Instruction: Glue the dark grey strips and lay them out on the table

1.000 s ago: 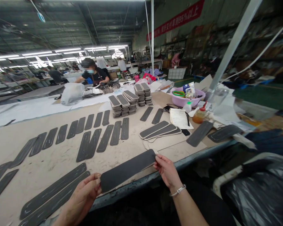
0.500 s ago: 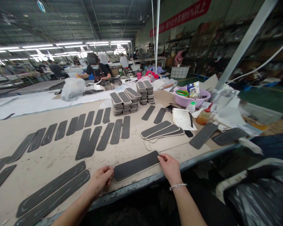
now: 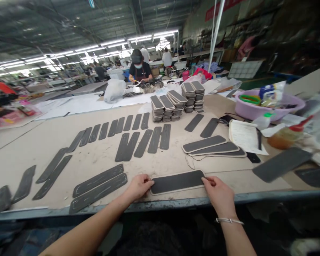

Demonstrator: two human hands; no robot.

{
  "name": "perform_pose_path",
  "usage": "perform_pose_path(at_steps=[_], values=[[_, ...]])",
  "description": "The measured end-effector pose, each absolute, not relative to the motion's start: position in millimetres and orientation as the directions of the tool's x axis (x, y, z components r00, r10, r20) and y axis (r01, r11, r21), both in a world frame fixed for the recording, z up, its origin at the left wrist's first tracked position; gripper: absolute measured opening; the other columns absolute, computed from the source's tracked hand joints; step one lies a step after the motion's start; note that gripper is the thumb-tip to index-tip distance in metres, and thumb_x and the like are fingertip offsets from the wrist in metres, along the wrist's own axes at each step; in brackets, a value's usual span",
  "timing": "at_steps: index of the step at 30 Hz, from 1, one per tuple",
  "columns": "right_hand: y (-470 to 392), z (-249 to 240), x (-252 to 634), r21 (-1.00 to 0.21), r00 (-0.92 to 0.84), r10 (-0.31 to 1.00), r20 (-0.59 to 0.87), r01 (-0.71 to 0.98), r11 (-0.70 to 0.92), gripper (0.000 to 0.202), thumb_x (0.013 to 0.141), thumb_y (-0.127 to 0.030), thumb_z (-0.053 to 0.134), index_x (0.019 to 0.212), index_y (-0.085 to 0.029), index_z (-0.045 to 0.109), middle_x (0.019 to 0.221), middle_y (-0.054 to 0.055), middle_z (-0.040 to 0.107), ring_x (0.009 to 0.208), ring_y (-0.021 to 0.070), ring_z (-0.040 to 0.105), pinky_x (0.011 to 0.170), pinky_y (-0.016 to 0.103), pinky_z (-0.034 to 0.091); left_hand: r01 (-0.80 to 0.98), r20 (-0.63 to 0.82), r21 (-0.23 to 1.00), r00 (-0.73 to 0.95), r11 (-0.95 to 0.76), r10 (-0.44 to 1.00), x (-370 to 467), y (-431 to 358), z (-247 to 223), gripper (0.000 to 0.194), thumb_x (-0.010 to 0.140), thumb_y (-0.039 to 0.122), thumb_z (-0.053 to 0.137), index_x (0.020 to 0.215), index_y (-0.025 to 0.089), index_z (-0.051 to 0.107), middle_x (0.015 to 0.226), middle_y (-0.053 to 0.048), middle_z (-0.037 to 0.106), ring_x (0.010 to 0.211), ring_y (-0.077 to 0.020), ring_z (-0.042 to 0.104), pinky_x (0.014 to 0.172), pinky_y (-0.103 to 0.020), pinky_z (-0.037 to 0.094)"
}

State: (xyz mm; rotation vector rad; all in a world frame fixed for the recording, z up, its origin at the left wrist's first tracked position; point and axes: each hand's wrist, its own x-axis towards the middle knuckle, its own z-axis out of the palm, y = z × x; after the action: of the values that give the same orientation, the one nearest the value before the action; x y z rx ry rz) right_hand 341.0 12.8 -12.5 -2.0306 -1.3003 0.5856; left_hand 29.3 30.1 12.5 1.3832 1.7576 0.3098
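A long dark grey strip with rounded corners and a pale border [image 3: 178, 182] lies near the table's front edge. My left hand [image 3: 138, 187] pinches its left end, thumb on top. At the other end, my right hand [image 3: 219, 193] has thumb and fingers closed on the corner; a bracelet circles that wrist. Just beyond are a few overlapping pale-edged strips [image 3: 204, 144] with a loose thread [image 3: 190, 161] beside them. To the left of my left hand lie two dark strips with shiny smears [image 3: 98, 193], which look like glue.
Rows of dark strips [image 3: 156, 139] cover the table's middle and left. Stacked pale-edged strips [image 3: 165, 110] stand behind. To the right are a notebook [image 3: 244, 133], a bottle of amber liquid [image 3: 285, 137] and a purple basin [image 3: 266, 110]. A co-worker [image 3: 140, 69] sits across the table.
My view has swung left, so the table's contents appear farther right. My left thumb has come over the strip's left end; both hands stay at its ends.
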Motion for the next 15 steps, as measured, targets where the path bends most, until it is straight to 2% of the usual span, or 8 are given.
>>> perform_pose_path(at_steps=[5, 15], values=[[14.7, -16.6, 342.7, -0.697, 0.421, 0.905, -0.052, 0.634, -0.335, 0.039, 0.067, -0.060, 0.048, 0.076, -0.025, 0.063, 0.068, 0.003, 0.065, 0.070, 0.0242, 0.061, 0.065, 0.035, 0.042, 0.800, -0.459, 0.530, -0.006, 0.280, 0.888, 29.6, 32.9, 15.6, 0.019, 0.085, 0.033, 0.052, 0.078, 0.017, 0.059, 0.053, 0.002, 0.059, 0.043, -0.0116, 0.055, 0.043, -0.020, 0.035], [12.6, -15.2, 340.8, -0.662, 0.415, 0.910, -0.014, 0.678, -0.319, 0.040, 0.068, -0.062, 0.046, 0.074, -0.025, 0.062, 0.069, 0.002, 0.066, 0.068, 0.0238, 0.061, 0.062, 0.033, 0.042, 0.904, -0.444, 0.397, 0.038, 0.158, 0.895, 33.4, 37.6, 27.3, 0.027, 0.089, 0.032, 0.047, 0.077, 0.016, 0.065, 0.049, -0.001, 0.059, 0.051, -0.0163, 0.059, 0.055, -0.024, 0.039]])
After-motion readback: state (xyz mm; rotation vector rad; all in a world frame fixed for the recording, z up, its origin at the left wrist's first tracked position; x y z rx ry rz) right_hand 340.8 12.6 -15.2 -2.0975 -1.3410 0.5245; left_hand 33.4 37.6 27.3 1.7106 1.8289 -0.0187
